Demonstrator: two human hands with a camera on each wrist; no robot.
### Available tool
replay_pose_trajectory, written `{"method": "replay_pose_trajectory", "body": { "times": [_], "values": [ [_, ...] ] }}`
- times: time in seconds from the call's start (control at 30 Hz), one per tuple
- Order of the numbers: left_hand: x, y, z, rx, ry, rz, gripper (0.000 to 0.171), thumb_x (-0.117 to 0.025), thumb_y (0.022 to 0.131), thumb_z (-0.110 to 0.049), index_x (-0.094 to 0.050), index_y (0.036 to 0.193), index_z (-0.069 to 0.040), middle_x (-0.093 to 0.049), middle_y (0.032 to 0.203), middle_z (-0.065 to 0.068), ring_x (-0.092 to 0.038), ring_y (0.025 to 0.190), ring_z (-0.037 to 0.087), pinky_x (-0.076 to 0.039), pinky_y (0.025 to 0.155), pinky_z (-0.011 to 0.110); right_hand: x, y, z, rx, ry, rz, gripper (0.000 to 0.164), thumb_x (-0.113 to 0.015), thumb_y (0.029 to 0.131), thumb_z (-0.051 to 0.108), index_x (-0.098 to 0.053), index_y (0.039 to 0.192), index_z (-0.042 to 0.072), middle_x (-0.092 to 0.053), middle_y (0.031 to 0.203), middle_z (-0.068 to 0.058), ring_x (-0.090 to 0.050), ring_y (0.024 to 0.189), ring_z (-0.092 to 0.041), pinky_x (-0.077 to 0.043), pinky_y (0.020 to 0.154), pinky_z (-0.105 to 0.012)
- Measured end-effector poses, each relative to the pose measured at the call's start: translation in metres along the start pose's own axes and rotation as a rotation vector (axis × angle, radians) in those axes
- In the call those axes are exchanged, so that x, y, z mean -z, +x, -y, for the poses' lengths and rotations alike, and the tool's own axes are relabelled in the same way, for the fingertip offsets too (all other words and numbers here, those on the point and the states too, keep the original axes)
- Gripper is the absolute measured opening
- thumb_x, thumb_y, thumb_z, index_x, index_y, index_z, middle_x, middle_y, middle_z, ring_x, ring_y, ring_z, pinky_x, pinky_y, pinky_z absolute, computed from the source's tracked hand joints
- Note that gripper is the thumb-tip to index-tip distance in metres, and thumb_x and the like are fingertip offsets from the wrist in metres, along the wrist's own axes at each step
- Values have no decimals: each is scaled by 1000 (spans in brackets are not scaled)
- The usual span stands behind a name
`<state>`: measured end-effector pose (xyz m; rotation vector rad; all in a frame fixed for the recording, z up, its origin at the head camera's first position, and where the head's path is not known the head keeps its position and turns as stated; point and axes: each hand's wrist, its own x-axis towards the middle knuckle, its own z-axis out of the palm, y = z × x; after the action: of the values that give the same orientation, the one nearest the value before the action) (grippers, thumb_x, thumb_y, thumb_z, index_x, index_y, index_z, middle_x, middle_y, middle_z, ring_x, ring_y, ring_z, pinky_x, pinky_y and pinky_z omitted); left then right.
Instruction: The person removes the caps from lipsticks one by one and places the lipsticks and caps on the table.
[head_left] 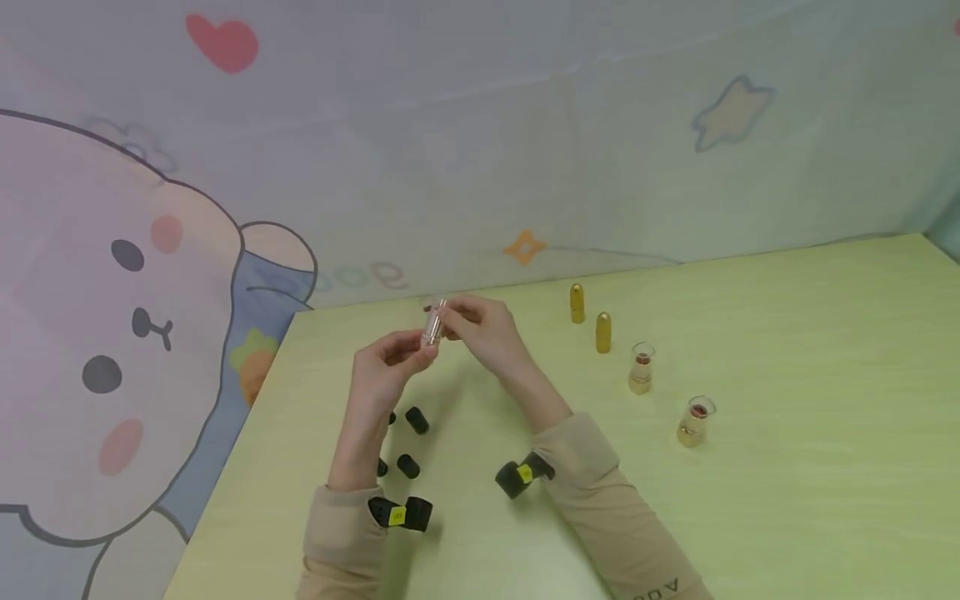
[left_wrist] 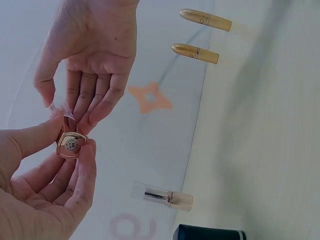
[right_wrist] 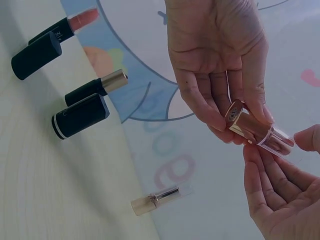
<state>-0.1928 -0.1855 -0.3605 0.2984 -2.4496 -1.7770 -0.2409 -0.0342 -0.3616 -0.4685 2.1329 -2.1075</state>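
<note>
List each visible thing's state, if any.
Clear-and-gold lipstick tube: tilted, pinched by left hand and right hand; cap seating unclear.
Two gold bullet-shaped tubes: upright, closed.
Two clear-topped gold cylinders: upright, red inside.
Pale-based clear-topped tube: upright.
Black cylinder with pink lipstick: upright, uncapped, lipstick raised.
Black cylinder with gold inner tube: upright, uncapped.
Two black cylindrical caps: upright, off.

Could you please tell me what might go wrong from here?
The small gold-and-clear cylindrical tube could slip and drop, since the left hand and right hand pinch it in mid-air.

The two upright, clear-topped gold tubes could topple if the beige fabric right sleeve swung towards them.
</note>
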Motion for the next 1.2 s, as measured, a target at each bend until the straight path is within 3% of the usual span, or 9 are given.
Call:
{"method": "replay_pose_trajectory", "body": {
  "times": [0.4,0.6,0.87,1.07,1.2],
  "values": [
    [-15,-3,3,3,-95,10,31,-75,83,-12,-69,113,-5,-69,90,-4,-66,80,7,-50,86,29,11,-5,-2,-10,6,-67,22,-59,96,19,-70,109,4,-73,102,-16,-68,88,-17,-54,90,-39],
    [-19,-7,7,8,-93,22,32,-75,83,-13,-69,114,-7,-68,95,-1,-62,85,9,-49,85,29,17,-6,-3,5,7,-72,21,-60,95,16,-69,106,1,-72,99,-18,-67,81,-12,-56,84,-33],
    [-20,-9,12,-27,-76,20,30,-75,83,-13,-69,112,-9,-68,96,-2,-62,90,11,-48,83,27,20,-9,-2,7,17,-65,22,-60,95,18,-69,107,2,-71,105,-16,-66,85,-12,-55,88,-33],
    [-22,-8,13,-68,-72,1,30,-76,82,-11,-69,111,-8,-68,97,1,-62,89,10,-51,78,24,24,-9,2,52,2,-66,25,-58,96,19,-68,110,1,-68,118,-14,-67,94,-18,-55,89,-31],
    [-23,-8,13,-87,-65,-15,30,-76,81,-10,-70,111,-6,-69,98,3,-62,88,10,-51,77,22,27,-9,3,55,16,-72,28,-57,97,18,-65,118,2,-69,113,-18,-67,98,-27,-54,91,-35]
  ]
}}
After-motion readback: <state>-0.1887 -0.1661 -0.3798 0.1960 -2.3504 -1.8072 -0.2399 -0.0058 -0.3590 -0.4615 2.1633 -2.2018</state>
